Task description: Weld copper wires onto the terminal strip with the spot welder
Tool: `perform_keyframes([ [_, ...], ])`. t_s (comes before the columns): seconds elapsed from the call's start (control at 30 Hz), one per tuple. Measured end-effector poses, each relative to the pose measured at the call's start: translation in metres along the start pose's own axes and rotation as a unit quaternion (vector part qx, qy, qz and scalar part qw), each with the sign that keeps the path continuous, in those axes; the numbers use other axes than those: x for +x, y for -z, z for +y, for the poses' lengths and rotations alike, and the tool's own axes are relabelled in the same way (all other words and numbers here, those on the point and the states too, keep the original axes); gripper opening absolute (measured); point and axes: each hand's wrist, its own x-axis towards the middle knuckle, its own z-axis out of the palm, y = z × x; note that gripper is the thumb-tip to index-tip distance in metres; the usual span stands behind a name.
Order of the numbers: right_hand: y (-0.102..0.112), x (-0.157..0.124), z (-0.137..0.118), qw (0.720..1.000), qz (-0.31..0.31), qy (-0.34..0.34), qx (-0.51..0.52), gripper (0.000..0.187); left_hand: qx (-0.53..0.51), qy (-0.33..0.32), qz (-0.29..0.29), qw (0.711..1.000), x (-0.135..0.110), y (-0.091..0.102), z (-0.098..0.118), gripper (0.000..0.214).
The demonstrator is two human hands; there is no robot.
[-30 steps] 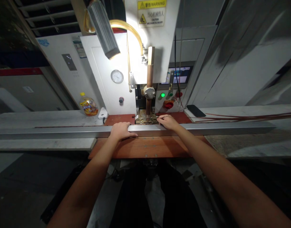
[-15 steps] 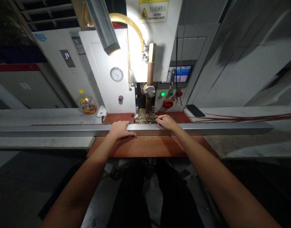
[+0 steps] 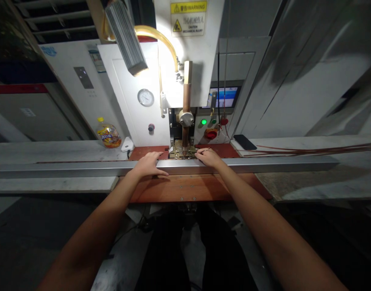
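Note:
A long grey metal bar (image 3: 279,163) lies across the bench from left to right, over a red-brown wooden plate (image 3: 185,188). My left hand (image 3: 147,165) is clamped over the bar just left of centre, fingers wrapped on its top. My right hand (image 3: 207,157) rests on the bar's far edge just right of centre, fingers pinched on a thin copper strip (image 3: 309,150) that runs off to the right. Between my hands, behind the bar, stands the machine's copper electrode (image 3: 185,121) above a brass fixture (image 3: 182,152).
The white machine body (image 3: 173,72) with a gauge (image 3: 145,97), green and red buttons (image 3: 210,126) and a small screen (image 3: 223,97) rises behind. A yellow-capped bottle (image 3: 108,134) and a white object sit back left. A black phone (image 3: 245,142) lies back right.
The view has shifted slightly, so everything sits a little further left. My hands keep the same hold on the bar and the strip.

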Motion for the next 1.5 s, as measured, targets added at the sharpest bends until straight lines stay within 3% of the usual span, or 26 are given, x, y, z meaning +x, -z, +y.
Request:
perform_keyframes([
  [0.3, 0.004, -0.002, -0.004, 1.000, -0.005, -0.002, 0.002, 0.035, 0.021, 0.005, 0.008, 1.000, -0.003, 0.004, -0.004, 0.109],
  [0.93, 0.001, -0.001, -0.001, 1.000, 0.008, 0.005, 0.007, 0.036, 0.062, 0.044, -0.053, 0.996, -0.009, 0.003, -0.026, 0.120],
  [1.2, 0.002, -0.001, -0.001, 1.000, 0.005, 0.014, 0.007, 0.035, 0.069, 0.043, -0.051, 0.995, -0.009, 0.002, -0.023, 0.112],
  [1.5, -0.001, 0.000, 0.002, 1.000, 0.010, 0.011, 0.016, 0.034, 0.085, 0.037, -0.045, 0.995, -0.011, 0.002, -0.021, 0.083],
])
